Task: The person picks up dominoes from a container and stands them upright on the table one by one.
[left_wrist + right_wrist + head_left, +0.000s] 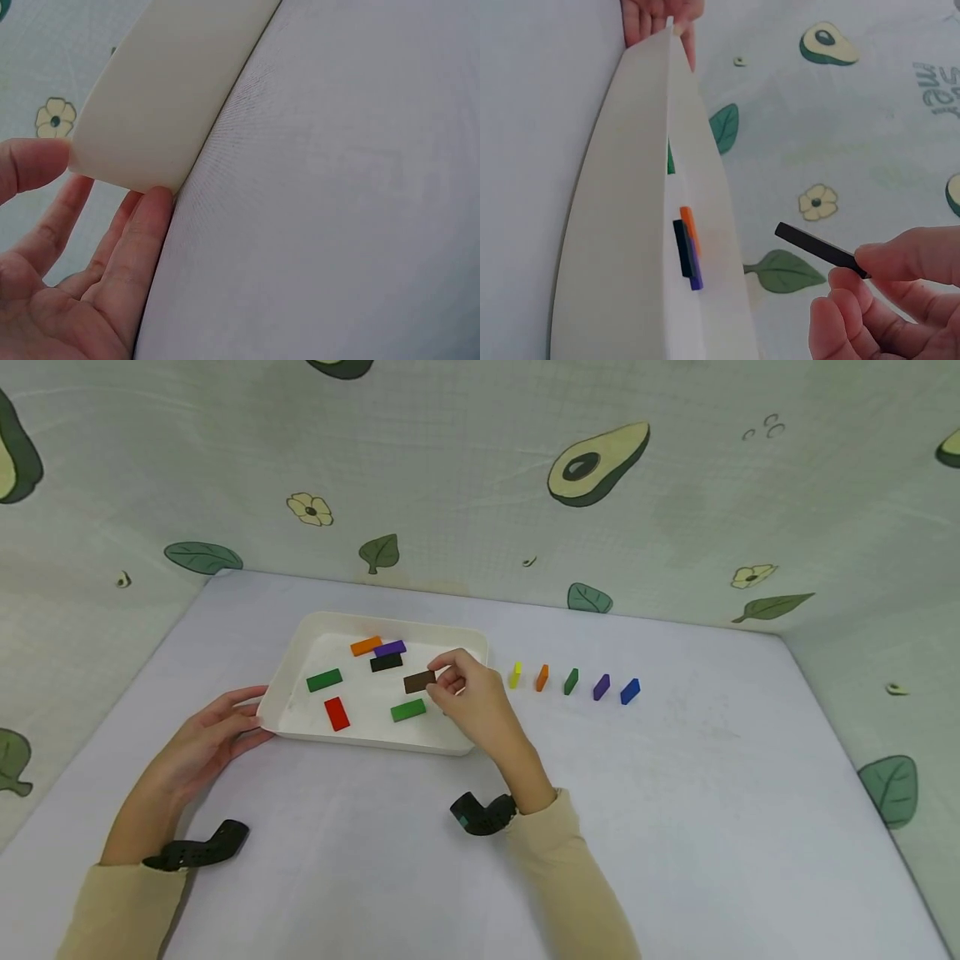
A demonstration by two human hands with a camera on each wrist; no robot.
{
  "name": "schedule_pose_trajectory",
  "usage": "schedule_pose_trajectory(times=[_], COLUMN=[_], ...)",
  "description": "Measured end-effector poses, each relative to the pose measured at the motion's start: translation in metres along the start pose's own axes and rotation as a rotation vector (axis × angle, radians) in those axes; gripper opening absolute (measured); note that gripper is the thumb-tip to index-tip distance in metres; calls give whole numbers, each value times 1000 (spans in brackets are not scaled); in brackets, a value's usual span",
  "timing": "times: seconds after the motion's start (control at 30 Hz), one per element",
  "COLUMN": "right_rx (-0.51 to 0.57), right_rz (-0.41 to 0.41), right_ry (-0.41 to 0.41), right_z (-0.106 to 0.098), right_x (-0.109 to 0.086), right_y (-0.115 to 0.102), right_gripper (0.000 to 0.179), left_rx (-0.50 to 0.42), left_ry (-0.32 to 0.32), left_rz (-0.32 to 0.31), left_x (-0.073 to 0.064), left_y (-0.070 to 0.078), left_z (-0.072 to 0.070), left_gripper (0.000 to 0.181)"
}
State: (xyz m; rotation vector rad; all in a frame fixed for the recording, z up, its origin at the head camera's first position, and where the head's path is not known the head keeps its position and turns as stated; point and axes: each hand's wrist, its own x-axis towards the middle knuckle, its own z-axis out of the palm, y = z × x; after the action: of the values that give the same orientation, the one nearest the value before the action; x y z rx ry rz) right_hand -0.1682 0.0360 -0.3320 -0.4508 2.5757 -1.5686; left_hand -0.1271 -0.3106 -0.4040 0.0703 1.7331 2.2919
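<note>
My right hand (472, 697) pinches a dark brown domino-like block (418, 682) by one end, between thumb and fingertips. In the right wrist view this block (817, 247) is raised, its far end pointing away from the hand (892, 292). My left hand (217, 739) holds the left end of a white tray (375, 744). Its thumb lies at the rim and its fingertips against the outer wall, as the left wrist view shows of the hand (82, 277). Inside the tray lie orange (366, 646), purple (390, 648), black (386, 662), red (337, 714), dark green (324, 680) and light green (408, 710) blocks.
Right of the tray, a row of blocks stands on edge on the white table (712, 827): yellow (515, 675), orange (542, 677), green (572, 682), purple (602, 687) and blue (630, 691). A cloth printed with avocados (465, 468) hangs behind the table.
</note>
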Motion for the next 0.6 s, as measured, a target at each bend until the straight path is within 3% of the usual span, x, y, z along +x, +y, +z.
schedule_pose_trajectory(times=[0.27, 0.6], right_rx=[-5, -73], right_rz=[15, 15], right_ry=[52, 134], right_z=[-26, -60], right_x=[-7, -20], right_y=[6, 12], right_gripper=[20, 22], left_rx=[21, 6], left_ry=[11, -26], left_rz=[-3, 21], left_x=[-1, 0], left_y=[1, -1], left_z=[-1, -2], left_gripper=[36, 36])
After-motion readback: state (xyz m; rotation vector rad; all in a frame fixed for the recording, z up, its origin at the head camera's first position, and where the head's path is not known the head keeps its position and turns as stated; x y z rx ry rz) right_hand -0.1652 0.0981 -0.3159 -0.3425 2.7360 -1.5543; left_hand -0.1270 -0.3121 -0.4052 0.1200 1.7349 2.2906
